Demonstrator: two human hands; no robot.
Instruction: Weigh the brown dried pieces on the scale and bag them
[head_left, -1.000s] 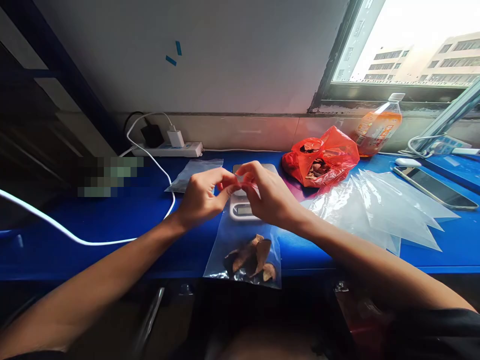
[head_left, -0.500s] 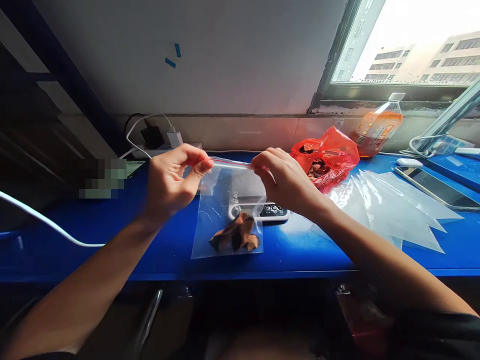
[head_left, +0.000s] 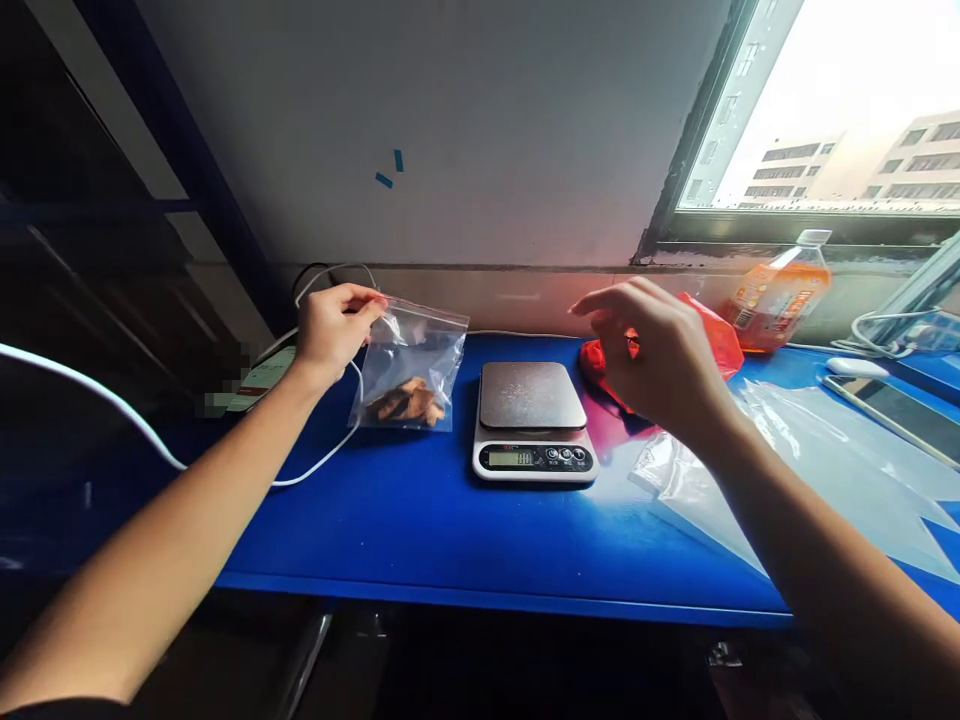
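My left hand pinches the top left corner of a clear zip-lock bag, which hangs at the left of the scale. Brown, dried, bark-like pieces lie at the bottom of that bag. A kitchen scale with a silver plate and a small lit display stands in the middle of the table. My right hand is in the air right of the scale, fingers apart and holding nothing. Behind it is a red plastic bag, mostly hidden by the hand.
Several flat clear bags lie fanned out on the right of the blue table. An orange drink bottle stands near the window. A phone lies at the far right. A white cable curves across the left side.
My right hand has let go of the zip-lock bag and moved right, near the red bag. My left hand has carried the filled bag left, away from the front of the scale.
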